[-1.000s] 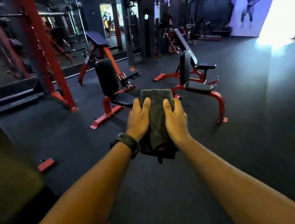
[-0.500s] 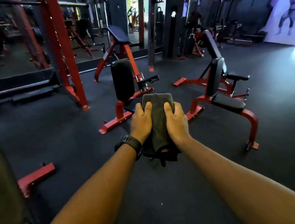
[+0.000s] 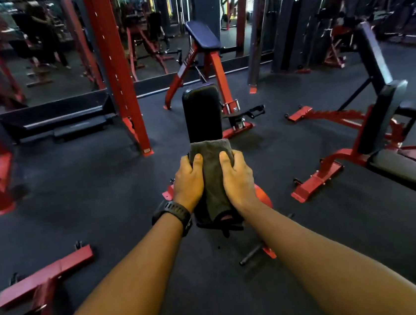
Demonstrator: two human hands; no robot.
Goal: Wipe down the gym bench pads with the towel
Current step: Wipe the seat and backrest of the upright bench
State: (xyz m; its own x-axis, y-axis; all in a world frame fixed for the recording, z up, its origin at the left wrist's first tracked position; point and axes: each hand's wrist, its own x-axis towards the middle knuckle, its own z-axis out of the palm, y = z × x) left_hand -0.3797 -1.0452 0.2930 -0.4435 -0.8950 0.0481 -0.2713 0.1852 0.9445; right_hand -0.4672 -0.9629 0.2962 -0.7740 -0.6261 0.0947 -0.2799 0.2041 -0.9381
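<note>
One gray towel [image 3: 214, 180], folded long, in the middle of the frame, held up in front of the body. Gripped from both sides: left hand [image 3: 187, 183] curled round its left edge, right hand [image 3: 238, 179] curled round its right edge, both thumbs on top, fingertips hidden under the cloth. Top edge of the towel right under the bottom edge of a black back pad [image 3: 202, 114] in the picture; touching or apart, cannot tell. One black watch [image 3: 174, 213] on the left wrist.

Wide stretch of dark floor [image 3: 88, 186] at middle left, between the hands and a red post [image 3: 116, 72]. More floor between the middle bench and the one at the right edge. A red foot bar [image 3: 44, 277] low at the left, near the left arm.

Two hands, one towel. Three padded red frames: one straight ahead, one behind it with a high pad [image 3: 202, 35], one at the right with two pads, a tilted pad [image 3: 381, 117] and a seat pad [image 3: 405, 171].
</note>
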